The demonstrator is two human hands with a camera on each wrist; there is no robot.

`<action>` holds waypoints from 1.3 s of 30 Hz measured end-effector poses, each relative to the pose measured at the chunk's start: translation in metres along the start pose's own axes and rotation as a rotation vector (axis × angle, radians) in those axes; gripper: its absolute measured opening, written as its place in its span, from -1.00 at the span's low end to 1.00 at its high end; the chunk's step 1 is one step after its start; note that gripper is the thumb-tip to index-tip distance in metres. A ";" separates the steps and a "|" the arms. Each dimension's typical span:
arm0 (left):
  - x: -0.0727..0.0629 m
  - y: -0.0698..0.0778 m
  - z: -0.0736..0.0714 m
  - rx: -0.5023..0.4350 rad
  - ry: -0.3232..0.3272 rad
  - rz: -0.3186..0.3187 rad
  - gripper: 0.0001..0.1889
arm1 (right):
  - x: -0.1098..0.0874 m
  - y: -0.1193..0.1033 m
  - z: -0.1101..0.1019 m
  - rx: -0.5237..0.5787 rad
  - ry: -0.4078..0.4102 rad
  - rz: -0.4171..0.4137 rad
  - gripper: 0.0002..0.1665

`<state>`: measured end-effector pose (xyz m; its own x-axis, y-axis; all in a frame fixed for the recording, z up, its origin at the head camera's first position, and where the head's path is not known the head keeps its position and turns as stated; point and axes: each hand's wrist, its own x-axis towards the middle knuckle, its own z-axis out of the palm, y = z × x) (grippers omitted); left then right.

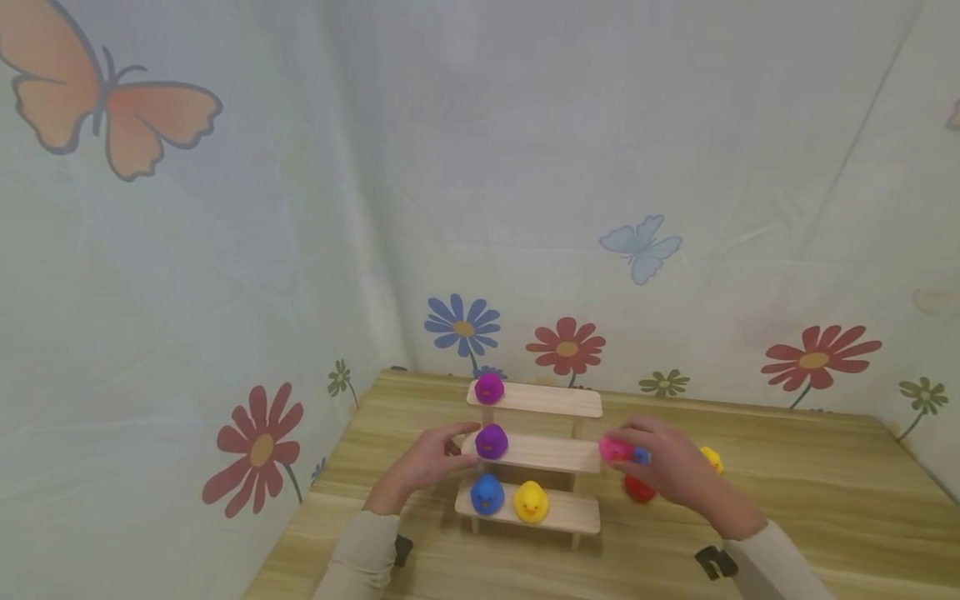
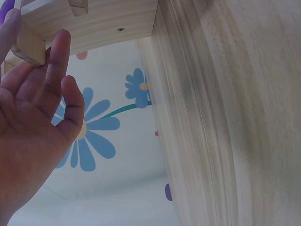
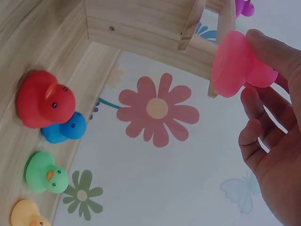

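Note:
My left hand (image 1: 433, 458) grips the left end of the middle tier of a three-tier wooden shelf (image 1: 551, 452), its thumb and fingers on either side of the board end (image 2: 29, 44). Right beside the fingertips sits a purple rubber duck (image 1: 492, 442). In my right hand (image 1: 663, 460), a pink rubber duck (image 3: 233, 66) is pinched between thumb and fingers, held close to the right end of that tier. A magenta duck (image 1: 489, 388) stands on the top tier at the left. The bottom tier bears a blue duck (image 1: 487, 495) and a yellow duck (image 1: 531, 502).
Right of the shelf, a red duck (image 3: 44, 99), another blue duck (image 3: 65, 128), a green duck (image 3: 46, 173) and a yellow-orange duck (image 3: 28, 214) stand on the wooden table (image 1: 810, 467). A flower-printed curtain (image 1: 525, 167) hangs behind the table and along its left side.

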<state>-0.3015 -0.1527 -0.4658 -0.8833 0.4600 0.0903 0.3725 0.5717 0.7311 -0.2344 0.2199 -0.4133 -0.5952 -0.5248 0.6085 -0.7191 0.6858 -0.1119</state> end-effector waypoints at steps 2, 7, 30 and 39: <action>0.000 0.000 0.000 -0.001 0.000 0.001 -0.40 | -0.003 0.003 -0.002 0.002 0.008 -0.003 -0.48; 0.000 0.000 0.000 -0.007 0.000 -0.002 -0.40 | -0.013 0.010 -0.003 0.020 -0.003 0.027 -0.49; 0.001 0.000 0.000 -0.016 -0.002 -0.004 -0.40 | -0.058 0.048 0.001 -0.008 -0.130 0.286 -0.57; -0.001 0.004 -0.001 -0.025 -0.003 -0.011 -0.40 | -0.071 0.059 -0.001 0.008 -0.187 0.384 -0.61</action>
<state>-0.2996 -0.1515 -0.4626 -0.8865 0.4558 0.0798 0.3553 0.5599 0.7485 -0.2341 0.2982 -0.4624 -0.8748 -0.3148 0.3684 -0.4346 0.8460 -0.3089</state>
